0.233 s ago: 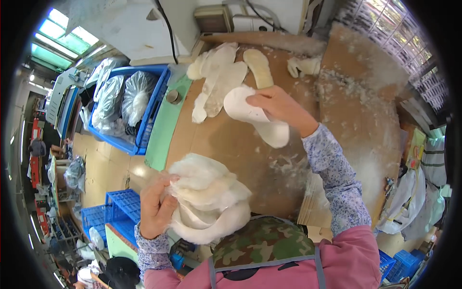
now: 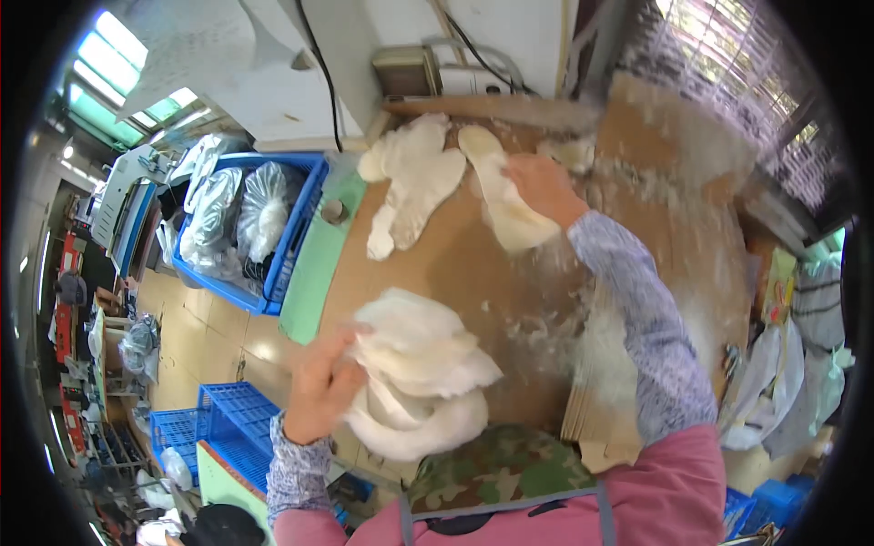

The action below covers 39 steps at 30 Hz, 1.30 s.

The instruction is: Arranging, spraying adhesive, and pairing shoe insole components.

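Observation:
In my left hand (image 2: 319, 387) is a loose bundle of white fluffy fleece pieces (image 2: 423, 355), gripped at its left side with thumb and fingers. It hangs over the table's near edge, in front of my body. My right hand (image 2: 544, 189) is farther off, at the right edge of a cream fleece insole (image 2: 519, 223), its fingers closed on the middle part. Blur hides whether one or two layers lie under those fingers. Left of it, several white insole-shaped pieces (image 2: 414, 182) overlap flat on the brown tabletop (image 2: 455, 264).
A blue crate (image 2: 296, 232) with plastic-bagged goods stands at the left, beside a green strip (image 2: 309, 291) holding a small round tin (image 2: 334, 211). Fluff and cardboard (image 2: 674, 227) cover the table's right side. Blue baskets (image 2: 232, 409) are lower left. A wall and cables bound the far side.
My right hand has moved slightly away from me with the white insole, which now cannot be told apart from the cream one. My left hand and the bundle have shifted a little right in view.

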Tool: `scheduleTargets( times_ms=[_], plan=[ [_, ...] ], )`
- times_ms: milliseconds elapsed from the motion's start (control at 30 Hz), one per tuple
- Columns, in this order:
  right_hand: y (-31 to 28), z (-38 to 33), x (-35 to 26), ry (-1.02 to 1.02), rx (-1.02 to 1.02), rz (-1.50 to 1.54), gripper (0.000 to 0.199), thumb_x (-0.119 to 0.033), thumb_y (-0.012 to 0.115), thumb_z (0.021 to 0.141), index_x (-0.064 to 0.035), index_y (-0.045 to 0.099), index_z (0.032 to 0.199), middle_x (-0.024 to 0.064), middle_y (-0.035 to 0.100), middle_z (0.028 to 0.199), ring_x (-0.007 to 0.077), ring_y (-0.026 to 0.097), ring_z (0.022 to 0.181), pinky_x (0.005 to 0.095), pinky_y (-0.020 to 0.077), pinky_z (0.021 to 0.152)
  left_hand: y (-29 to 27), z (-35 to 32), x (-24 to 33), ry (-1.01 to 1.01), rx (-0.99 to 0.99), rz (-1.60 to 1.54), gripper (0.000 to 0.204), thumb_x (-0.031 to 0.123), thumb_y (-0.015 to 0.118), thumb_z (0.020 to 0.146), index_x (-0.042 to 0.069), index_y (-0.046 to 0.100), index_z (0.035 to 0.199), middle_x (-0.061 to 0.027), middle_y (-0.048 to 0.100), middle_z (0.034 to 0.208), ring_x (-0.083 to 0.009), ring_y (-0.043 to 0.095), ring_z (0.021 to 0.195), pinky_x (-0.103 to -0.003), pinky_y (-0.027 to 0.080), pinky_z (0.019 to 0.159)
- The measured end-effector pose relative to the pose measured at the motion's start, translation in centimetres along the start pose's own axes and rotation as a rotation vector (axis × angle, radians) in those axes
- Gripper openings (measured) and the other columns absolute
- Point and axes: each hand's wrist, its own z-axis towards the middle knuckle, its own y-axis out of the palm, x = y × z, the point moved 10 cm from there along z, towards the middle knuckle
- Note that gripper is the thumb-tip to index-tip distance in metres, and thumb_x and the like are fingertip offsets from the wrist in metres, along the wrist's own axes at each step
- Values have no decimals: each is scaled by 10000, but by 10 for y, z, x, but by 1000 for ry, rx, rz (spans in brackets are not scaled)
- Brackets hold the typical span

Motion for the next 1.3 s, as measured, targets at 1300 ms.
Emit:
scheduleTargets(
  times_ms=[1300],
  plan=[
    [169, 9, 16, 357, 2, 206, 416, -213, 691, 685, -101, 593, 1074, 126, 550, 1002, 325, 504, 1032, 463, 428, 871, -15, 13, -15, 3, 124, 4, 318, 78, 540, 723, -31, 569, 1020, -186, 636, 852, -284, 612, 696, -323, 467, 646]
  ],
)
